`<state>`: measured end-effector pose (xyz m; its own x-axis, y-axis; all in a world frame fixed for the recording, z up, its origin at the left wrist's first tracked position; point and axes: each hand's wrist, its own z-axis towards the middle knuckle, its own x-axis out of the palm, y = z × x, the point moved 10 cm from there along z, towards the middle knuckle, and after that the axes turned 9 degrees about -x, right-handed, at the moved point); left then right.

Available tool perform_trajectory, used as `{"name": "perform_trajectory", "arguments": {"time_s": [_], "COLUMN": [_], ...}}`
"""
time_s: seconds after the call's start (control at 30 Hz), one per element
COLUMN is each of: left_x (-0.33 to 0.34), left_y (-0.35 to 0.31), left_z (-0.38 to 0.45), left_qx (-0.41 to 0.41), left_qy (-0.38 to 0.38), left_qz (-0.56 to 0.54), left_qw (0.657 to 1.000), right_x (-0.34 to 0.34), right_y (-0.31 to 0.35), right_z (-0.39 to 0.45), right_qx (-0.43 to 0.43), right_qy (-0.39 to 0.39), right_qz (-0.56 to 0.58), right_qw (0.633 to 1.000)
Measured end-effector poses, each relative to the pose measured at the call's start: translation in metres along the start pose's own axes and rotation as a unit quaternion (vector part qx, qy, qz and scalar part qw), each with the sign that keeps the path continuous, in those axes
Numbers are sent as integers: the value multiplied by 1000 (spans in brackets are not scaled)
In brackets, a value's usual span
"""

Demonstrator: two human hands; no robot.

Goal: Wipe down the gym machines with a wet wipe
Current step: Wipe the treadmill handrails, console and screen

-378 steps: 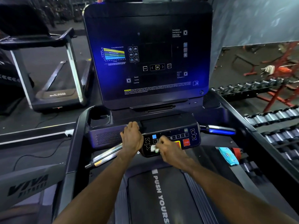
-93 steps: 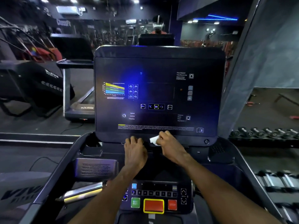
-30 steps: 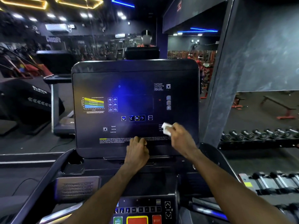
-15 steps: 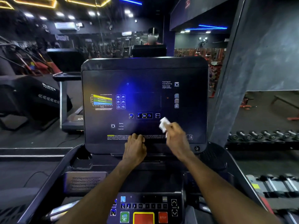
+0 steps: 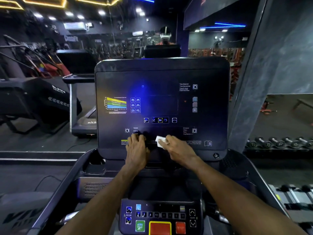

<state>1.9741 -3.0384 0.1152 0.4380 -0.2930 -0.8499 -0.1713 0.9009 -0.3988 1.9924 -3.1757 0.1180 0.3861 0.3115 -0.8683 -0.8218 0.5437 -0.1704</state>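
A treadmill's big dark console screen [image 5: 162,102] fills the middle of the head view, lit with small icons and a coloured chart. My right hand [image 5: 179,150] pinches a folded white wet wipe [image 5: 160,141] and presses it against the lower part of the screen. My left hand [image 5: 137,150] rests beside it on the screen's bottom edge, fingers curled lightly on the glass and holding nothing. Below my forearms lies the button panel [image 5: 160,217] with green, red and yellow-framed keys.
A second treadmill [image 5: 81,106] and a dark stair machine [image 5: 39,102] stand to the left. Racks of dumbbells [image 5: 281,143] line the right side beyond a grey pillar [image 5: 264,82]. A mirror behind the console reflects a person.
The right hand slid the wipe down and left across the lower screen, closer to the left hand. The left hand stayed on the bottom edge. The camera view shifted slightly.
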Motion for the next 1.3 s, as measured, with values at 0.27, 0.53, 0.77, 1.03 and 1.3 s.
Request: {"name": "perform_trajectory", "arguments": {"time_s": [0.27, 0.53, 0.77, 1.03, 1.3], "left_x": [-6, -20, -33, -47, -53], "left_y": [24, 53, 84, 102, 131], "left_z": [5, 13, 23, 36, 43], "left_qx": [-33, -40, -50, -24, -22], "left_qy": [-1, -13, -25, -42, -20], "left_qz": [-2, -18, -22, -25, -36], "left_qw": [999, 999, 998, 999, 999], "right_x": [17, 8, 13, 27, 49], "right_y": [34, 13, 19, 65, 114], "right_z": [15, 40, 68, 99, 116], "right_qx": [-23, 107, 90, -13, -49], "right_qy": [24, -78, -47, 26, 86], "right_qz": [41, 88, 85, 32, 63], "right_qw": [999, 987, 991, 999, 993]}}
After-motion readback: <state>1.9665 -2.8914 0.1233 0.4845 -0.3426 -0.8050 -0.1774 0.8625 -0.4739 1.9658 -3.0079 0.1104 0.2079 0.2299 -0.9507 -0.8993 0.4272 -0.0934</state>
